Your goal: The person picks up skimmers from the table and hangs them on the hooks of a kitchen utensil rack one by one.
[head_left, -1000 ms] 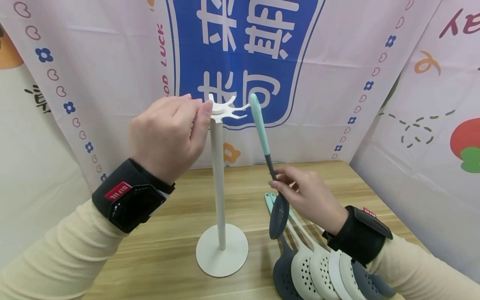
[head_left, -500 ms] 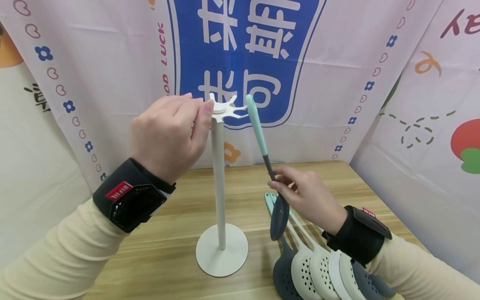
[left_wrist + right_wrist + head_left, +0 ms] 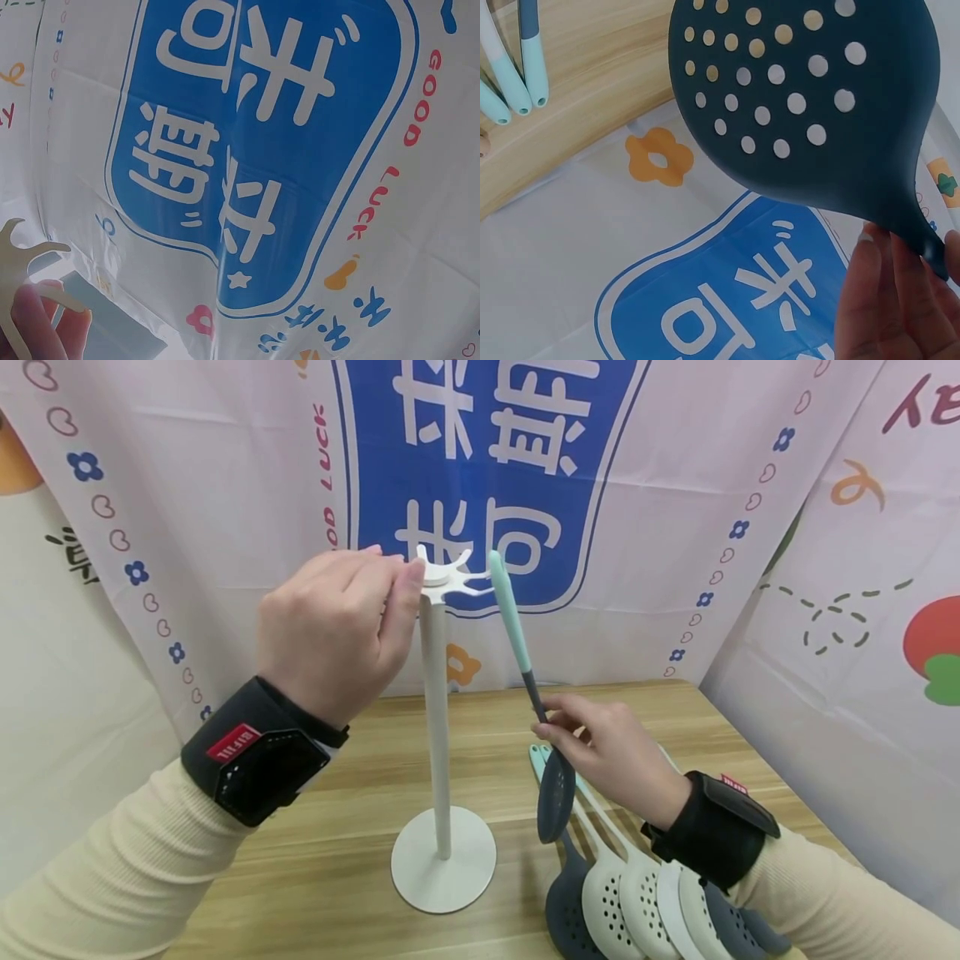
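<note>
My right hand pinches a slotted skimmer by the dark neck, just above its head. The skimmer hangs head down at a slight tilt, its mint handle end up at the hook tips of a white utensil stand and overlapping them in the head view. In the right wrist view the dark, perforated head fills the upper right. My left hand grips the stand's hooked top from the left. The left wrist view catches the fingers around one of the pale hooks.
On the wooden table, several more skimmers and spoons, grey and cream with mint handles, lie in an overlapping row at the front right, partly under the right forearm. A printed white cloth hangs behind the table.
The skimmer's handle end has moved a little to the left, from beside the hook tips to overlapping them in the head view. The left hand keeps its grip on the stand.
</note>
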Demonstrator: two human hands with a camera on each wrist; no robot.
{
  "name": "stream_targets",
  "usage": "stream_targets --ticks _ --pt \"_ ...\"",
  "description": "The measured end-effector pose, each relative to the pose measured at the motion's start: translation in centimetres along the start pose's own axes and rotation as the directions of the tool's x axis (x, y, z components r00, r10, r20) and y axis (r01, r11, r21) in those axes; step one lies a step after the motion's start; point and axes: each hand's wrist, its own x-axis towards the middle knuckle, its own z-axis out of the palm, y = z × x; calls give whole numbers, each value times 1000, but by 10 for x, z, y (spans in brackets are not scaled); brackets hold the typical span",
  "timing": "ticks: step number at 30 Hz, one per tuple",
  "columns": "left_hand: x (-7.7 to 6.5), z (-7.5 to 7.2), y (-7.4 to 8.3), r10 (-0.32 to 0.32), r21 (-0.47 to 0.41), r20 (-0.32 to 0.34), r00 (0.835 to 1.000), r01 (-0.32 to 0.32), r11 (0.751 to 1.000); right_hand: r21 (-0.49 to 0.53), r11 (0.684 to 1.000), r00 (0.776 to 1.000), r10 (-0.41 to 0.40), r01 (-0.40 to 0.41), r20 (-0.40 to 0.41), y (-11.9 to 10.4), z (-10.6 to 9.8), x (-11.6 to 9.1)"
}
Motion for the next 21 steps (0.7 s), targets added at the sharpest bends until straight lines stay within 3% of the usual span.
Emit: stream_targets --ticks 21 --pt "0 0 0 -7 2 -1 1000 7 1000 -8 999 998 35 -34 48 -3 7 4"
